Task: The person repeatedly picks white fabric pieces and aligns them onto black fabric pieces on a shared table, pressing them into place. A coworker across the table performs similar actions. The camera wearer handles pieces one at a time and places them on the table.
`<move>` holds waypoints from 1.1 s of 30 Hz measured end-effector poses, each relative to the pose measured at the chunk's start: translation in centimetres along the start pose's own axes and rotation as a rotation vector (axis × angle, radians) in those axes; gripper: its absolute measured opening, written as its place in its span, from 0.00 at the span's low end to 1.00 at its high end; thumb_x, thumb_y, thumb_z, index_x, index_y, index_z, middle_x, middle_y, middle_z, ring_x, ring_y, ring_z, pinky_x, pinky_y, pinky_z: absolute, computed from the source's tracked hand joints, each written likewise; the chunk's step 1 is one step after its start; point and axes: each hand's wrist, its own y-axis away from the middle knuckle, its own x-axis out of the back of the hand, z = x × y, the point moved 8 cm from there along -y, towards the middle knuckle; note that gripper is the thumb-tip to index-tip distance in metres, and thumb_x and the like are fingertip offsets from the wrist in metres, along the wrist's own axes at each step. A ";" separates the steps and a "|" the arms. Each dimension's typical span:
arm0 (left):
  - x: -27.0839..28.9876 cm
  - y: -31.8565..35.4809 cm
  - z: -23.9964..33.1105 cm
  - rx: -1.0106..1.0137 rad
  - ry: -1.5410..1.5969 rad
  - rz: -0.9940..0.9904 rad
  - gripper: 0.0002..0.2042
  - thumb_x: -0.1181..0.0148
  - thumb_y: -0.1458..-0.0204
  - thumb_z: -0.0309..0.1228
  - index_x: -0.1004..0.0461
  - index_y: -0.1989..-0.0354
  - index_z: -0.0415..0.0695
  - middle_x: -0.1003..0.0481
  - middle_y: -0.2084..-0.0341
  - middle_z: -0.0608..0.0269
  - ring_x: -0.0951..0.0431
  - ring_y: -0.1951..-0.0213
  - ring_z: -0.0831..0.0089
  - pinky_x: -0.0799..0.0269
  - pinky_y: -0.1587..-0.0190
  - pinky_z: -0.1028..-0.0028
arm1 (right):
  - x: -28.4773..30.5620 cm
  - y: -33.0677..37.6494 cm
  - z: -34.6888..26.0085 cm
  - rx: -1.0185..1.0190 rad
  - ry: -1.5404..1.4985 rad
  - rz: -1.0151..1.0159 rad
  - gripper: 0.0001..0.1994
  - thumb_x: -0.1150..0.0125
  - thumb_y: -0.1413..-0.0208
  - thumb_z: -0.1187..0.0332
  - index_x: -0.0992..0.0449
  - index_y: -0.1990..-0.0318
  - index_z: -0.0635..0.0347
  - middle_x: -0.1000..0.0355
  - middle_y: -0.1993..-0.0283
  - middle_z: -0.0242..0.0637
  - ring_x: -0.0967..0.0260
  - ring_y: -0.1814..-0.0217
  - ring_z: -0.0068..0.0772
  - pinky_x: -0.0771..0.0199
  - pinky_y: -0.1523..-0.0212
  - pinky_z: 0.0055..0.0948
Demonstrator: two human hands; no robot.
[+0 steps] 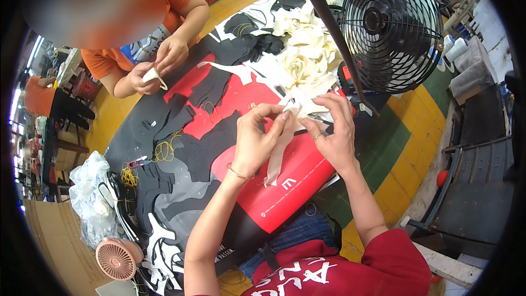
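Note:
A thin cream fabric strip hangs over a red printed sheet on the table. My left hand pinches its upper end between thumb and fingertips. My right hand, wearing a ring, is curled at the same upper end, its thumb and forefinger around the pale material. Exactly how much the right fingers grip is partly hidden. Just beyond my hands lies a heap of cream fabric pieces. Black cut pieces are spread to the left of the strip.
Across the table a co-worker in an orange shirt holds a small white piece. A black fan and its dark pole stand at right. Yellow bands, a plastic bag and a pink fan are at left.

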 end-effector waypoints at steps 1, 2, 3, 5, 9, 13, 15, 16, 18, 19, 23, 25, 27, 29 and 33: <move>0.2 0.3 0.7 -0.046 -0.045 0.021 0.08 0.36 0.44 0.28 0.19 0.60 0.37 0.18 0.72 0.62 0.24 0.69 0.79 0.29 0.61 0.75 | 0.1 -0.1 -0.4 0.011 -0.052 -0.021 0.13 0.28 0.48 0.68 0.22 0.57 0.62 0.26 0.57 0.42 0.26 0.52 0.42 0.28 0.47 0.38; 0.1 0.4 1.0 -0.058 -0.076 -0.028 0.07 0.35 0.45 0.27 0.19 0.60 0.38 0.18 0.71 0.60 0.22 0.68 0.75 0.28 0.60 0.74 | 0.2 -0.1 -0.8 0.020 -0.102 -0.042 0.13 0.28 0.48 0.69 0.21 0.57 0.62 0.26 0.56 0.42 0.26 0.52 0.41 0.27 0.49 0.37; 0.0 0.5 1.6 -0.107 -0.111 -0.042 0.07 0.34 0.45 0.27 0.19 0.60 0.38 0.19 0.70 0.59 0.22 0.68 0.73 0.28 0.60 0.73 | 0.4 -0.2 -1.1 0.030 -0.150 -0.062 0.14 0.28 0.49 0.69 0.21 0.56 0.62 0.25 0.56 0.41 0.26 0.53 0.41 0.26 0.50 0.36; -0.1 0.9 2.8 -0.209 -0.180 -0.068 0.07 0.34 0.46 0.26 0.19 0.60 0.38 0.19 0.69 0.57 0.20 0.67 0.70 0.27 0.59 0.72 | 0.4 -0.2 -1.0 -0.010 -0.199 -0.148 0.12 0.28 0.49 0.70 0.20 0.57 0.61 0.25 0.57 0.40 0.25 0.54 0.40 0.25 0.52 0.35; -0.2 1.2 2.6 -0.130 -0.109 -0.088 0.07 0.35 0.46 0.27 0.19 0.61 0.37 0.19 0.66 0.56 0.20 0.64 0.63 0.28 0.57 0.67 | 0.6 -0.2 -1.0 0.013 -0.231 -0.182 0.09 0.28 0.50 0.73 0.18 0.61 0.61 0.24 0.59 0.37 0.24 0.58 0.37 0.24 0.57 0.33; -0.7 1.2 1.7 -0.031 0.108 -0.091 0.07 0.35 0.43 0.29 0.19 0.63 0.37 0.18 0.69 0.62 0.23 0.68 0.76 0.30 0.61 0.72 | 1.0 0.3 -1.3 0.078 -0.187 -0.122 0.08 0.28 0.51 0.74 0.17 0.62 0.60 0.24 0.60 0.36 0.25 0.59 0.36 0.25 0.59 0.32; -0.9 1.1 1.0 0.028 0.193 -0.115 0.08 0.36 0.41 0.30 0.19 0.63 0.37 0.19 0.71 0.65 0.26 0.69 0.82 0.31 0.63 0.75 | 1.2 0.6 -1.5 0.100 -0.183 -0.091 0.08 0.29 0.51 0.73 0.17 0.62 0.58 0.25 0.60 0.35 0.27 0.60 0.37 0.26 0.60 0.35; -0.9 1.1 0.8 0.039 0.209 -0.117 0.08 0.36 0.41 0.30 0.19 0.64 0.38 0.19 0.72 0.66 0.26 0.69 0.82 0.32 0.64 0.75 | 1.3 0.7 -1.6 0.117 -0.162 -0.077 0.08 0.28 0.51 0.74 0.17 0.63 0.58 0.25 0.60 0.35 0.27 0.60 0.37 0.26 0.60 0.34; -1.1 1.2 0.6 0.059 0.245 -0.113 0.08 0.37 0.41 0.31 0.19 0.65 0.38 0.20 0.73 0.68 0.28 0.70 0.84 0.32 0.65 0.76 | 1.4 0.9 -1.8 0.151 -0.126 -0.048 0.08 0.27 0.53 0.76 0.17 0.64 0.59 0.25 0.60 0.36 0.26 0.59 0.36 0.25 0.61 0.32; -1.2 1.2 0.3 0.085 0.251 -0.108 0.08 0.37 0.40 0.31 0.20 0.64 0.38 0.20 0.73 0.67 0.28 0.70 0.84 0.33 0.66 0.77 | 1.6 1.0 -2.3 0.211 -0.076 -0.027 0.07 0.27 0.53 0.75 0.17 0.65 0.58 0.25 0.60 0.35 0.26 0.59 0.36 0.26 0.61 0.32; -1.4 1.1 -1.2 0.243 0.429 0.025 0.09 0.40 0.37 0.32 0.23 0.61 0.38 0.21 0.74 0.67 0.28 0.72 0.87 0.34 0.70 0.82 | 1.7 2.1 -3.9 0.414 0.056 0.036 0.09 0.27 0.56 0.73 0.17 0.65 0.53 0.26 0.59 0.30 0.28 0.58 0.34 0.30 0.56 0.33; -0.8 0.4 -2.9 0.379 0.522 0.117 0.10 0.41 0.35 0.33 0.26 0.58 0.37 0.22 0.75 0.68 0.29 0.76 0.89 0.36 0.74 0.84 | 1.8 2.7 -4.3 0.468 0.063 0.035 0.11 0.27 0.57 0.73 0.18 0.64 0.53 0.25 0.58 0.29 0.28 0.57 0.34 0.31 0.54 0.33; 0.5 -0.4 -3.9 0.408 0.578 0.204 0.11 0.41 0.35 0.34 0.26 0.59 0.36 0.23 0.77 0.70 0.31 0.78 0.88 0.36 0.76 0.82 | 1.8 3.3 -4.2 0.490 0.042 -0.002 0.11 0.28 0.57 0.73 0.19 0.64 0.53 0.24 0.56 0.29 0.28 0.55 0.34 0.31 0.53 0.34; 0.9 -0.7 -4.4 0.394 0.532 0.183 0.11 0.41 0.35 0.35 0.26 0.58 0.37 0.24 0.77 0.72 0.32 0.79 0.88 0.36 0.75 0.82 | 1.6 3.6 -4.0 0.467 -0.046 -0.089 0.10 0.30 0.56 0.74 0.22 0.64 0.54 0.22 0.51 0.32 0.27 0.48 0.36 0.30 0.50 0.35; 2.6 -1.2 -5.5 0.377 0.480 0.260 0.11 0.41 0.35 0.36 0.26 0.56 0.39 0.25 0.76 0.73 0.32 0.78 0.88 0.37 0.73 0.83 | 2.5 4.4 -4.7 0.452 -0.139 -0.170 0.11 0.31 0.53 0.75 0.26 0.64 0.53 0.21 0.47 0.35 0.28 0.42 0.38 0.28 0.47 0.37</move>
